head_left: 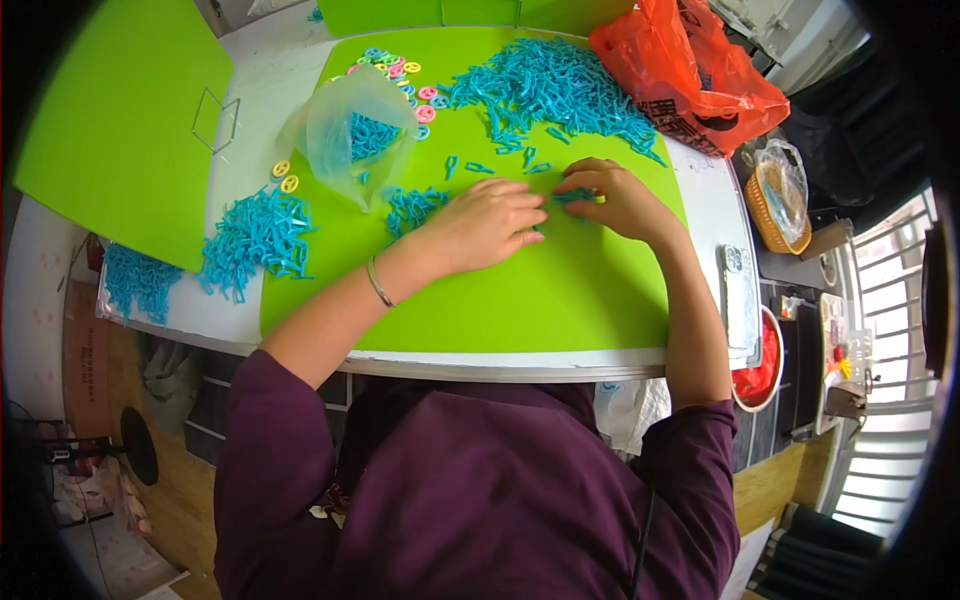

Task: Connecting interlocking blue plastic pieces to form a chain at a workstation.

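Left hand [488, 222]: curling palm-down above the table [706, 222], its fingers hiding any grip; I cannot tell.
Right hand [622, 197]: curving over blue pieces [574, 196], partly covering them; whether it is gripping is unclear.
Big pile [550, 85]: spreading near the far edge, toward the right corner.
Clear bag [325, 125]: clouding the pieces inside.
Red bag [690, 65]: covering the far right corner, mostly hiding its contents.

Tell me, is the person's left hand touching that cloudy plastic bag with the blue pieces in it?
Apart. The head view shows loose blue pieces and bare green mat between the left hand and the cloudy bag.
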Demonstrator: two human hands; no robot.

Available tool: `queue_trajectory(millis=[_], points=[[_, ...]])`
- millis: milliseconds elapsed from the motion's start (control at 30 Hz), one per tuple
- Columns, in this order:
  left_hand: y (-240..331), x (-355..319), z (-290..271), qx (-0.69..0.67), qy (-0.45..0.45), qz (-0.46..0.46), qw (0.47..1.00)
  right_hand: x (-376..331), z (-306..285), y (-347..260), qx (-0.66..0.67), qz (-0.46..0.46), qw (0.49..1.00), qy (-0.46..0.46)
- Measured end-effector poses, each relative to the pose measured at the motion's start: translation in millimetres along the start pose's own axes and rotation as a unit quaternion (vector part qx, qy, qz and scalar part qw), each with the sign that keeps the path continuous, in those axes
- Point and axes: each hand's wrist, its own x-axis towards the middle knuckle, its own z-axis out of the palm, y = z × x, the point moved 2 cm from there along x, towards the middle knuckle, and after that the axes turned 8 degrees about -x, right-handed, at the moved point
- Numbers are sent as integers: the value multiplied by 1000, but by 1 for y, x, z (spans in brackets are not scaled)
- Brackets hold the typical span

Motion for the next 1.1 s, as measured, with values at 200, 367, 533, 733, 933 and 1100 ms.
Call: queue_trajectory(millis=[200,367,533,733,933,1100], points=[[-10,-19,-14,10,-8,-31,999,-8,-14,24,3,136,990,-34],[-18,-33,-28,0,3,-89,996,31,0,0,-32,46,997,54],[-17,-33,-25,-6,31,-88,996,67,46,-15,-95,-66,988,99],[-21,-39,-27,-37,37,-92,994,16,33,-19,-104,-34,993,50],[-24,-35,-23,-49,32,-91,994,-7,10,-8,-195,-22,975,108],[-14,-32,-27,-23,87,-60,994,62,25,-10,-115,43,971,203]])
